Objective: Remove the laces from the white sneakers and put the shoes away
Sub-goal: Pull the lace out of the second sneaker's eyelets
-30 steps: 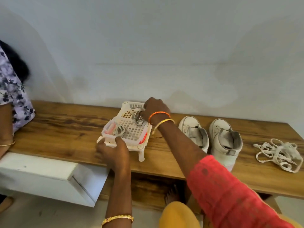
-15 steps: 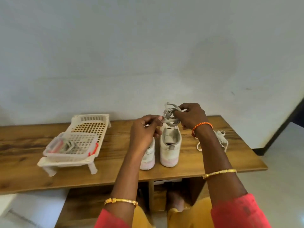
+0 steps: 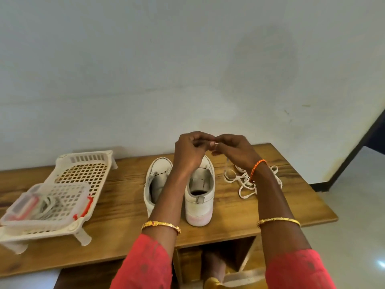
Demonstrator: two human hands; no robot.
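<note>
From the head camera, a long wooden bench top (image 3: 116,207) runs along a pale wall. Two white lace-less low sneakers stand side by side near the middle of the bench, heels toward its front edge: the left sneaker (image 3: 155,184) is partly crossed by the person's forearm, and the right sneaker (image 3: 200,197) shows a pinkish heel sole. Both hands are raised together above the toes of the shoes, close to the back edge of the bench. The left hand (image 3: 188,152) has its fingers curled inward and the right hand (image 3: 233,150) meets it fingertip to fingertip; they seem to pinch something small between them, but what it is cannot be made out. A loose tangle of white flat shoelaces (image 3: 245,181) lies on the bench just right of the right sneaker, toward the right end, partly behind the right wrist. Toward the left end stands a cream perforated plastic rack on short legs (image 3: 83,174), and on its front part rests a clear plastic box with red clips (image 3: 44,202) holding greyish coiled laces.
</note>
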